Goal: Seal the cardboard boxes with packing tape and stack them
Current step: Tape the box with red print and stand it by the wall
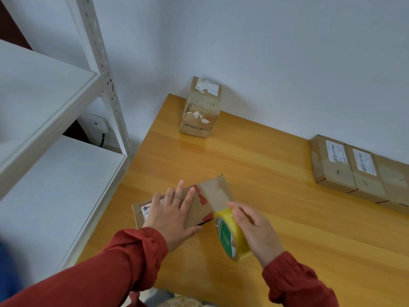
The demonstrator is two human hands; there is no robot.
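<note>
A: We get soft, even, fairly bright light, and we cannot tell its source; the wall (287, 52) beyond both hands reads flat grey-blue.
B: We see a pale sheen on the table (265, 173) past the left hand (172, 220), where the upright box (200, 107) mirrors faintly.
A: We find shadows weak: 1 thin dark line under the flat box (199, 209) by the left thumb.
B: The tape roll (228, 238) in the right hand (256, 231) looks slightly soft, its yellow saturated.
A: We notice wide-angle bending: the shelf post (104, 69) left of the left hand leans and curves, and a blue smear (8, 273) fills the corner below that sleeve.
</note>
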